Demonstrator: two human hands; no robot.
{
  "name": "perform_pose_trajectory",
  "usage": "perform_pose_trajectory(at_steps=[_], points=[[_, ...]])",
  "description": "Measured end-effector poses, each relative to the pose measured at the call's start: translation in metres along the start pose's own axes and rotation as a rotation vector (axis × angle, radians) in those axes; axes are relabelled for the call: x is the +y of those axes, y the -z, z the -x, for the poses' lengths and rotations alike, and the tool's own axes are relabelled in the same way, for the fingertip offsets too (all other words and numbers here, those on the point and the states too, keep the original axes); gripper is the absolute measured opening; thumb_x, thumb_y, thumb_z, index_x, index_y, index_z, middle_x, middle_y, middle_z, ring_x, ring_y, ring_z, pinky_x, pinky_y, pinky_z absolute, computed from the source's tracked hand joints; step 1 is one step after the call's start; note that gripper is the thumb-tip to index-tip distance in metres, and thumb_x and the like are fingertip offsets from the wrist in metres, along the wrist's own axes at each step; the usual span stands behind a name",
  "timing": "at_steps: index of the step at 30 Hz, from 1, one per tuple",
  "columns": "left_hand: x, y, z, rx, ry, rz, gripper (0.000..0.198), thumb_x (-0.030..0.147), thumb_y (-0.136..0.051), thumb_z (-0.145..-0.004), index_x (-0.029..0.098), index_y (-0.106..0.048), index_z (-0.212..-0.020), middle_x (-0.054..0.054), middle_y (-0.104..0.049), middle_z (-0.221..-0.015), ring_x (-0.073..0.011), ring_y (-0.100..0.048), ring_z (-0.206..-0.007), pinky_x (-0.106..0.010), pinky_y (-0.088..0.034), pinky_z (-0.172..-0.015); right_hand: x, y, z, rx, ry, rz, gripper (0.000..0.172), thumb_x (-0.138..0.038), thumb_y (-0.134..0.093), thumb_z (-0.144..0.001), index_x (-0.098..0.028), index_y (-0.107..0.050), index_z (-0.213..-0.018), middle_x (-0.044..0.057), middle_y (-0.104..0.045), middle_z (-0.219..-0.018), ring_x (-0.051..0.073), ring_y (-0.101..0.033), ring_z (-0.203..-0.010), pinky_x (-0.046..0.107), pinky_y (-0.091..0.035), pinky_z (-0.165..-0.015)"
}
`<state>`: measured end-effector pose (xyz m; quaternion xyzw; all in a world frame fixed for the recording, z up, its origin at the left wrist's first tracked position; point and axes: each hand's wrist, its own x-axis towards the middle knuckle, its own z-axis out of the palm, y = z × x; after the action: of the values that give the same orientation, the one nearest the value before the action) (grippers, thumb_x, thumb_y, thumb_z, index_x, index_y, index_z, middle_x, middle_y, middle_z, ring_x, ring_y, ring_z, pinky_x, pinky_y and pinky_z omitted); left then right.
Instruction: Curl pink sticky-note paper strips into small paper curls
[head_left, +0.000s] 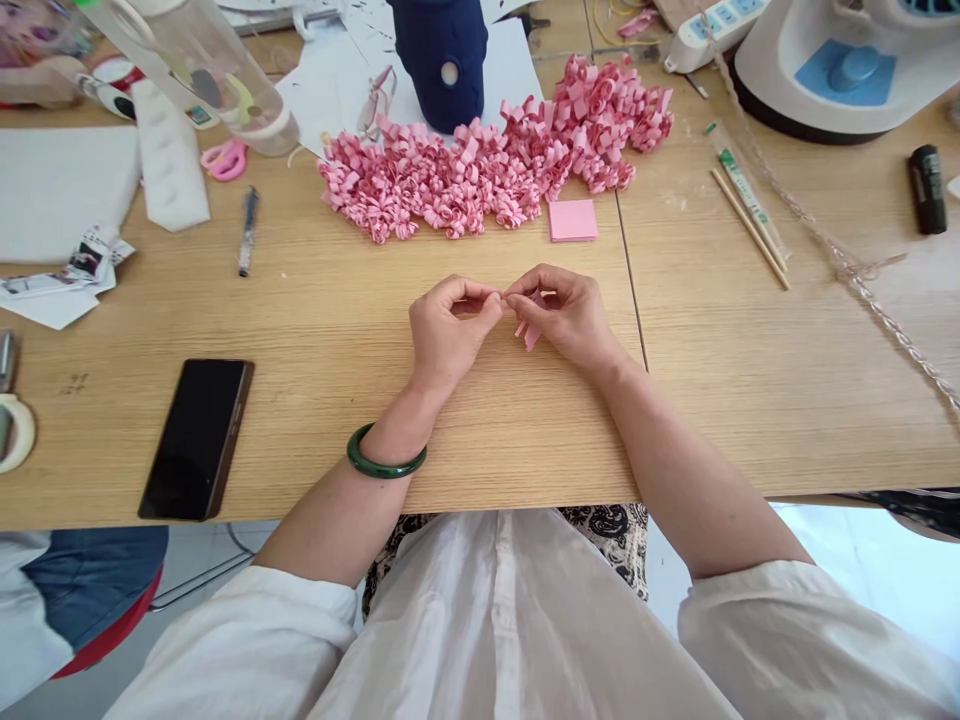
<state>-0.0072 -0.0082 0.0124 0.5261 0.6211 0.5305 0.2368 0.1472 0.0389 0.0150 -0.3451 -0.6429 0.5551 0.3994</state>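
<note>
Both my hands meet above the wooden table, fingertips touching. My right hand (566, 312) is closed around a pink paper piece cut into strips (532, 335), whose loose ends hang below the fingers. My left hand (454, 325) pinches at the same spot, thumb against forefinger; whatever lies between those tips is too small to make out. Just beyond the hands lies a small stack of pink paper squares (572, 220). Behind it stretches a long heap of curled pink paper flowers (465, 175). A green bangle (386, 466) circles my left wrist.
A black phone (197, 440) lies at the left near the table edge (480, 500). Farther back are a pen (248, 232), pink scissors (225, 160), a clear bottle (225, 85) and a dark blue cup (441, 60). Wooden sticks (750, 228) and a braided cord (847, 262) lie right.
</note>
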Motion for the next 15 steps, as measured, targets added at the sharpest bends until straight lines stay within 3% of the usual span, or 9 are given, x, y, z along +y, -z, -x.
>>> perform_pose_trajectory(at_steps=[4,8,15], points=[[0.002,-0.002,0.002,0.073,-0.110,-0.110,0.011,0.014,-0.071,-0.079,0.021,-0.066,-0.071,0.001,-0.069,-0.076,-0.0139,-0.065,-0.073,-0.027,-0.055,-0.074,0.004,-0.005,0.001,0.099,0.156,0.179,0.017,-0.034,-0.075,-0.088,-0.020,-0.070,-0.079,0.002,-0.068,-0.080,0.015,-0.062,-0.072,0.029,-0.055,-0.066],[0.002,-0.006,0.004,0.158,-0.165,-0.237,0.015,0.013,-0.071,-0.079,0.022,-0.063,-0.069,0.001,-0.065,-0.074,-0.0150,-0.061,-0.073,-0.030,-0.053,-0.077,0.007,-0.013,0.002,0.214,0.240,0.363,0.015,-0.029,-0.071,-0.091,-0.022,-0.069,-0.078,0.001,-0.065,-0.078,0.018,-0.060,-0.083,0.035,-0.053,-0.083],[0.003,-0.010,0.008,0.049,-0.145,-0.048,0.011,0.018,-0.063,-0.087,0.021,-0.073,-0.086,-0.002,-0.072,-0.088,-0.0148,-0.066,-0.084,-0.024,-0.056,-0.073,0.010,-0.017,0.001,0.305,0.302,0.517,0.012,-0.027,-0.067,-0.093,-0.023,-0.066,-0.082,0.004,-0.069,-0.086,0.023,-0.057,-0.093,0.038,-0.047,-0.088]])
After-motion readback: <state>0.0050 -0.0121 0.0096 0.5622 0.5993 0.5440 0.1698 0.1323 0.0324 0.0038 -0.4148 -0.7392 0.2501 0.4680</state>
